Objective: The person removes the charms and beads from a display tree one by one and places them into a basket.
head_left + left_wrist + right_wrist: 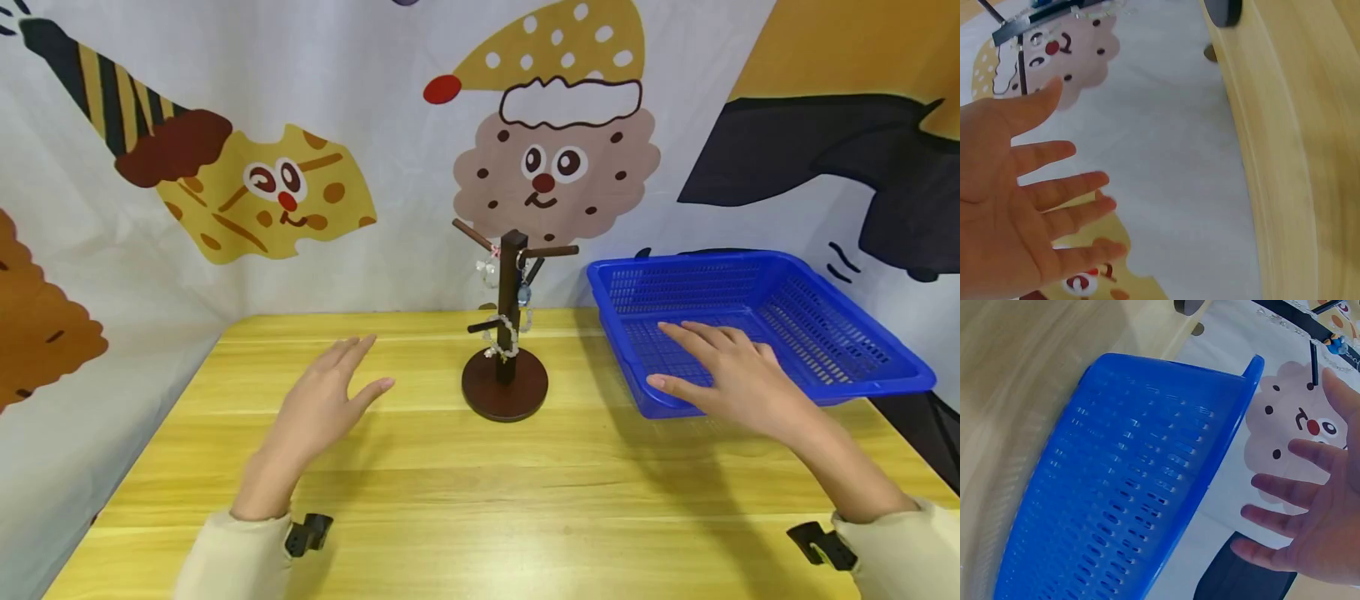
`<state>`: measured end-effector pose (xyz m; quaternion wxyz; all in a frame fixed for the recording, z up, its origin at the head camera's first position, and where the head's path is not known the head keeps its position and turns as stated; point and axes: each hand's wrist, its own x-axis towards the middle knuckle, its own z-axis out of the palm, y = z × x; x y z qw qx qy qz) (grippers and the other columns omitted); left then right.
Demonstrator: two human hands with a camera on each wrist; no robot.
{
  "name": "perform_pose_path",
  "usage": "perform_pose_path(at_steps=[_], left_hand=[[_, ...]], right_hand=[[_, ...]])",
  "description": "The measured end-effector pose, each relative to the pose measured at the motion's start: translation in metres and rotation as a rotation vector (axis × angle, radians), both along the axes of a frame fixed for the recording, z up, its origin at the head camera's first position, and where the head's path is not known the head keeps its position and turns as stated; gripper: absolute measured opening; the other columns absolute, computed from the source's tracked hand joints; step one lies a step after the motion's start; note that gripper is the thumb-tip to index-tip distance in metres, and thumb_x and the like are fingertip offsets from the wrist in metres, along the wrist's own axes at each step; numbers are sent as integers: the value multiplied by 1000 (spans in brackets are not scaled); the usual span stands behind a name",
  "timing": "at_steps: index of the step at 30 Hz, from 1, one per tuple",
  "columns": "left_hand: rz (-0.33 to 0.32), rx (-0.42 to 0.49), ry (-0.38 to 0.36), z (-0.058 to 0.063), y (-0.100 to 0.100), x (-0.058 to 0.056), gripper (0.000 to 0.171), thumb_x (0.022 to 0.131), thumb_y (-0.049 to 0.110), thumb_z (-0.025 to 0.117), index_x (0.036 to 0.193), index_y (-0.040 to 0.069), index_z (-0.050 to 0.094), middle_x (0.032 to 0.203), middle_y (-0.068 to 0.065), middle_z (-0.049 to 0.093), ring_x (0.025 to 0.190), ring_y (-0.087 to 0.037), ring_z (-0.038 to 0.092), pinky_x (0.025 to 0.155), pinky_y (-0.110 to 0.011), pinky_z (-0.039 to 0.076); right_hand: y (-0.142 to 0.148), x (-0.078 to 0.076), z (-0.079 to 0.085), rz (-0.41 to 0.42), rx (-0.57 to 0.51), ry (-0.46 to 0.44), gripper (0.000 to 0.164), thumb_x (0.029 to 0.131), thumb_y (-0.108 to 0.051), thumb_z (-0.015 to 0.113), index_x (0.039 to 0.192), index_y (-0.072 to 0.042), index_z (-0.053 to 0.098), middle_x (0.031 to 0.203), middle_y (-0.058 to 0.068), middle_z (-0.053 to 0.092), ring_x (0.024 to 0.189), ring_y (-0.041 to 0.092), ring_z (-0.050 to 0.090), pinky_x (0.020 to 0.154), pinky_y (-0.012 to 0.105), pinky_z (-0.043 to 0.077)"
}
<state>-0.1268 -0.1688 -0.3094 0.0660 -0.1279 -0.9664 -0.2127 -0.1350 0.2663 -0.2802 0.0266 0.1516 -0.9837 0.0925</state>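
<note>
A dark brown wooden stand (pixel 513 292) with a round base (pixel 505 385) and several pegs stands on the table's far middle. Beaded bracelets hang from it: a clear one (pixel 491 272) at upper left, one with a blue bead (pixel 524 295) at right, and a pale one (pixel 504 337) on the lower peg. My left hand (pixel 321 408) hovers left of the stand, fingers extended, holding nothing. On the other side, my right hand (pixel 731 375) is held up in front of the blue basket (pixel 637 367), its fingers spread and nothing in them.
The blue perforated plastic basket sits at the table's back right, partly over its right edge. A cloth (pixel 420 167) printed with cartoon figures hangs behind the wooden table (pixel 480 500). Small black devices (pixel 307 535) are fixed at both sleeve cuffs.
</note>
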Motion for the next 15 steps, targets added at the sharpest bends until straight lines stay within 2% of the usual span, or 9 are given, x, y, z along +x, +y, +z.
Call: perform_pose_path(at_steps=[3,6,10,15], left_hand=[[-26,55,53,0,13,-7,55,88,26,62,134,1,43,125,-24,51,113,-40,47,89,-53,38],[-47,104,102,-2,30,-15,48,86,21,65,127,0,51,112,-20,60,101,-36,57,82,-49,44],[-70,187,147,-2,51,-22,38,86,20,65,118,1,59,100,-14,66,91,-31,61,78,-45,46],[-94,278,202,2,74,-29,30,86,19,64,111,2,63,91,-10,68,84,-26,63,74,-39,48]], right_hand=[[-2,-2,3,26,-48,-9,72,86,-53,55,140,-10,36,133,26,40,117,52,30,81,70,22],[-6,-5,5,51,-112,-27,68,87,-46,57,138,-5,38,130,28,43,117,52,32,85,70,23],[-11,-6,6,92,-170,-37,62,88,-39,59,133,1,42,126,29,47,115,50,37,88,63,29],[-15,-7,4,113,-180,-36,56,89,-34,59,129,3,47,120,28,52,112,47,43,87,60,32]])
